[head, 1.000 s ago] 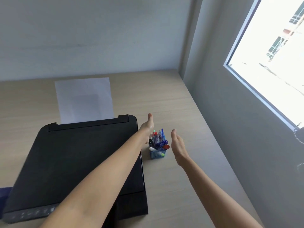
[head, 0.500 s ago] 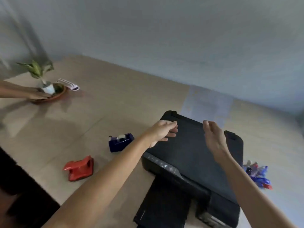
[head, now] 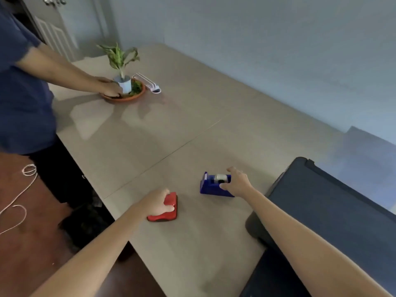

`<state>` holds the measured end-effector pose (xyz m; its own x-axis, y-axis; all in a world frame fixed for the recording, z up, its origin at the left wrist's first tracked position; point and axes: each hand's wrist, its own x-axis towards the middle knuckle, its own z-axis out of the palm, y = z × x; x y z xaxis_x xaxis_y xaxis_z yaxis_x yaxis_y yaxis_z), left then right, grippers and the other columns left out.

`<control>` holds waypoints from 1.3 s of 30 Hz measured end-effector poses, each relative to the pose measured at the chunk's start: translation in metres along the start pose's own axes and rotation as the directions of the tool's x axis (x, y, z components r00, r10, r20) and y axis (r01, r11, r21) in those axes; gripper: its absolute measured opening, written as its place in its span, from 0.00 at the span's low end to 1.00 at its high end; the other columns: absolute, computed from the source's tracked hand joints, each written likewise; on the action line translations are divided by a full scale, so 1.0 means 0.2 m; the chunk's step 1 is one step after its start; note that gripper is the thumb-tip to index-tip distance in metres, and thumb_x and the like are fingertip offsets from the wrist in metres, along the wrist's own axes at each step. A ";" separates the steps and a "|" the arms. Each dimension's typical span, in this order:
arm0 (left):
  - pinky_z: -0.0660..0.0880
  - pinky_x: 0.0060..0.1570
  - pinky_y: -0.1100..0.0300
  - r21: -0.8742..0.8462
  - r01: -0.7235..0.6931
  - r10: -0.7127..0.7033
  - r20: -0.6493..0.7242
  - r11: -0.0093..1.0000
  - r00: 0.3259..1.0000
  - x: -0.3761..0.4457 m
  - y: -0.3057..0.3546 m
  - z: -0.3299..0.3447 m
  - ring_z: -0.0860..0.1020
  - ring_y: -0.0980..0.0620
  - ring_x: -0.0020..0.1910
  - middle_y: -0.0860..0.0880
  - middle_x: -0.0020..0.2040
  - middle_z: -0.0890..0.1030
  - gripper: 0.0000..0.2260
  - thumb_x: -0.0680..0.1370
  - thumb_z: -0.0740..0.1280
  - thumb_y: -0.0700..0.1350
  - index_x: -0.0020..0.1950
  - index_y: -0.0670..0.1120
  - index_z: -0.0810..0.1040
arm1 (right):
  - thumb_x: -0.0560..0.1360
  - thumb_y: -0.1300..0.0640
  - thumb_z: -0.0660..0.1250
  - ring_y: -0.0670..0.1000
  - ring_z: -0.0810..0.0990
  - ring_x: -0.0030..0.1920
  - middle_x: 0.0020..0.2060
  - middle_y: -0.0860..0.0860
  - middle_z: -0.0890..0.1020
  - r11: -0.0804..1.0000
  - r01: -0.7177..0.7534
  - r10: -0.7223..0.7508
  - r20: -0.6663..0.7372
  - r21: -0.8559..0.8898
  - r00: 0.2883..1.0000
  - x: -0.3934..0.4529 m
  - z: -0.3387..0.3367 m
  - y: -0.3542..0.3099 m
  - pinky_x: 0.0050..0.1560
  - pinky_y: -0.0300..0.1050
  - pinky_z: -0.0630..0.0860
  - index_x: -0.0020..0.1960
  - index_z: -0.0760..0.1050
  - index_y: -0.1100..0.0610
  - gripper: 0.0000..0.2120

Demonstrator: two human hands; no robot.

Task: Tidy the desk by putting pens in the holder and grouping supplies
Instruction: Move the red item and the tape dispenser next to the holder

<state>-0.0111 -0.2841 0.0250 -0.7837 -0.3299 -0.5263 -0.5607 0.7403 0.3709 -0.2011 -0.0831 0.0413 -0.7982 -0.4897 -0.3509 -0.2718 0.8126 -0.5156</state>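
Observation:
A red stapler (head: 168, 211) lies on the beige desk (head: 171, 129) near its front edge. My left hand (head: 155, 203) rests on its left side with the fingers curled around it. A blue tape dispenser (head: 211, 185) stands a little to the right. My right hand (head: 237, 183) grips its right end, thumb on the near side and fingers over the top. The pen holder is out of view.
A black printer (head: 325, 213) fills the right side of the desk. At the far left another person's hand (head: 110, 87) holds a potted plant (head: 123, 67) in a brown dish (head: 126, 96), with a white item (head: 150, 84) beside it. A white cord (head: 19, 196) lies on the floor.
My view swung left from the pen holder to the desk's middle. Both hands left the printer and came down on the red stapler and the blue tape dispenser.

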 end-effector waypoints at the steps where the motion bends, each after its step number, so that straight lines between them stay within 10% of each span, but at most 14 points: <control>1: 0.69 0.68 0.54 0.021 -0.008 0.007 0.036 1.000 0.999 0.03 -0.04 0.01 0.72 0.45 0.68 0.44 0.70 0.73 0.28 0.75 0.70 0.52 0.71 0.42 0.69 | 0.70 0.58 0.71 0.60 0.71 0.62 0.65 0.60 0.70 0.998 -0.005 0.007 0.027 -0.070 1.000 0.06 0.04 -0.01 0.56 0.48 0.72 0.71 0.62 0.60 0.33; 9: 0.69 0.67 0.54 0.039 0.010 -0.017 0.184 0.999 0.983 0.25 -0.14 0.01 0.71 0.45 0.70 0.46 0.73 0.70 0.35 0.72 0.72 0.52 0.75 0.46 0.64 | 0.63 0.60 0.77 0.58 0.78 0.53 0.55 0.60 0.78 0.931 0.011 0.047 0.149 -0.364 0.988 0.36 0.15 0.08 0.45 0.44 0.73 0.56 0.72 0.63 0.25; 19: 0.71 0.38 0.59 -0.222 -0.097 0.142 0.198 0.970 0.970 0.20 -0.07 -0.20 0.77 0.51 0.41 0.51 0.43 0.79 0.17 0.67 0.75 0.49 0.53 0.45 0.80 | 0.62 0.53 0.77 0.54 0.81 0.45 0.47 0.55 0.82 0.977 0.050 -0.026 0.119 -0.207 0.993 0.23 0.08 0.05 0.44 0.49 0.81 0.52 0.74 0.59 0.22; 27: 0.72 0.34 0.55 -0.215 -0.325 0.357 0.130 0.921 0.925 -0.09 0.49 -0.48 0.78 0.50 0.40 0.43 0.44 0.83 0.17 0.67 0.78 0.49 0.53 0.45 0.82 | 0.62 0.51 0.77 0.45 0.75 0.34 0.35 0.45 0.75 0.988 0.147 -0.136 -0.183 0.050 0.974 -0.23 -0.52 0.12 0.29 0.36 0.68 0.38 0.67 0.50 0.18; 30: 0.79 0.41 0.49 -0.200 -0.432 0.461 0.134 0.879 0.877 -0.22 0.81 -0.49 0.83 0.48 0.45 0.47 0.49 0.86 0.19 0.66 0.78 0.52 0.55 0.50 0.82 | 0.62 0.49 0.77 0.40 0.74 0.33 0.34 0.43 0.75 0.984 0.166 -0.138 -0.324 0.058 0.936 -0.50 -0.78 0.25 0.26 0.30 0.66 0.37 0.67 0.47 0.18; 39: 0.79 0.40 0.72 -0.239 -0.705 0.737 0.343 0.668 0.582 -0.65 1.88 0.00 0.83 0.62 0.43 0.55 0.47 0.86 0.14 0.70 0.77 0.49 0.54 0.51 0.82 | 0.62 0.46 0.77 0.48 0.73 0.33 0.33 0.48 0.77 0.993 -0.103 0.111 -0.668 0.051 0.736 -1.41 -1.33 1.05 0.29 0.37 0.65 0.42 0.75 0.55 0.17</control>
<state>-0.1208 0.0367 0.2324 -0.7781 0.5545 -0.2951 0.1141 0.5869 0.8016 -0.1757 0.3094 0.2400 -0.9766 -0.0589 0.2067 -0.1600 0.8416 -0.5159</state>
